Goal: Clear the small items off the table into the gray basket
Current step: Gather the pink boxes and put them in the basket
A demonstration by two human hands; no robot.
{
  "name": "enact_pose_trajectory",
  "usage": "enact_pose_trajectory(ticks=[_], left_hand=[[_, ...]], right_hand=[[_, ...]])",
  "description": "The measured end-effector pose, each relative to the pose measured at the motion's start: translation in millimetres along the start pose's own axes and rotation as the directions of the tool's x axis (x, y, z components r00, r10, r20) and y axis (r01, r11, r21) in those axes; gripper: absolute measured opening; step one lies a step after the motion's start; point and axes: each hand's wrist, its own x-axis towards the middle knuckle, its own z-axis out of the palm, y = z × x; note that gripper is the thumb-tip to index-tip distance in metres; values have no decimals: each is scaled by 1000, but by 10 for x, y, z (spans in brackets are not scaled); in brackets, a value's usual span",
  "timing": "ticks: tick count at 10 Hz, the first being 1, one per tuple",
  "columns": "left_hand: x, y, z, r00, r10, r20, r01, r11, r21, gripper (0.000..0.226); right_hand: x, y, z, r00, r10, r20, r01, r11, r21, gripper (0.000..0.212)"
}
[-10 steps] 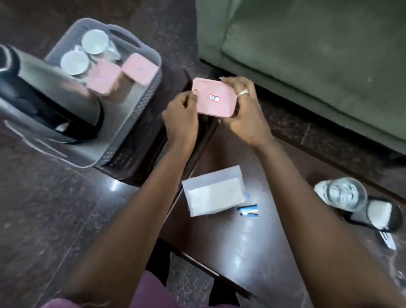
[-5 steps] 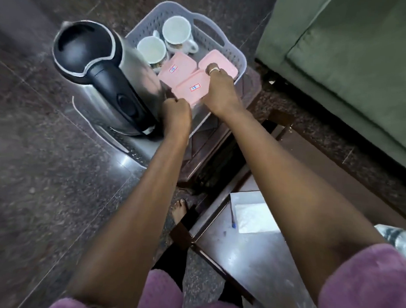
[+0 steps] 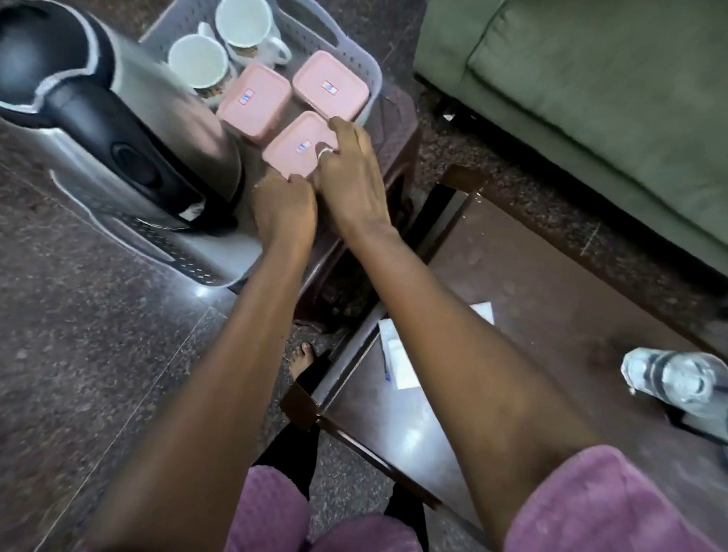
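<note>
The gray basket (image 3: 364, 57) stands on a dark stool left of the table. Inside it lie three pink lidded boxes: one at the back right (image 3: 331, 86), one in the middle (image 3: 255, 100), and a nearer one (image 3: 294, 147). Both hands are on that nearest box. My right hand (image 3: 351, 174) lies over its right edge with fingers curled on it. My left hand (image 3: 284, 205) grips its near corner. Two white cups (image 3: 244, 21) sit at the basket's far end, and a steel kettle (image 3: 111, 126) fills its left side.
The dark glossy table (image 3: 538, 323) holds a white paper pad (image 3: 396, 355) with a blue pen, partly hidden by my right arm, and a clear glass bottle (image 3: 680, 382) at the right edge. A green sofa (image 3: 608, 98) stands behind. My bare foot shows below the table corner.
Both hands carried the pink box from above the table leftward and set it down inside the basket, in front of the other two pink boxes.
</note>
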Motion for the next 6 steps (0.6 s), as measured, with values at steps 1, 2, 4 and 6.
enact_pose_trajectory(ticks=[1,2,4,6], left_hand=[[-360,-29,162,945,262,-198,-264,964,12,42],[-891,-174,431,854,480,-199,-496,868,-33,43],[-1688,-685,1196,810,560,171,-569,822,3,42],[-2384,-1169,1893,616,529,584,-729,664,167,48]], right_hand=[[-321,150,-135,973,151,-172,-103,960,262,35],[-795,391,-349,962,227,-151,-206,968,143,34],[-2050,1314,-548,833,508,-220,-489,861,137,29],[-3196,2118,-797,701,672,-239,-678,732,71,28]])
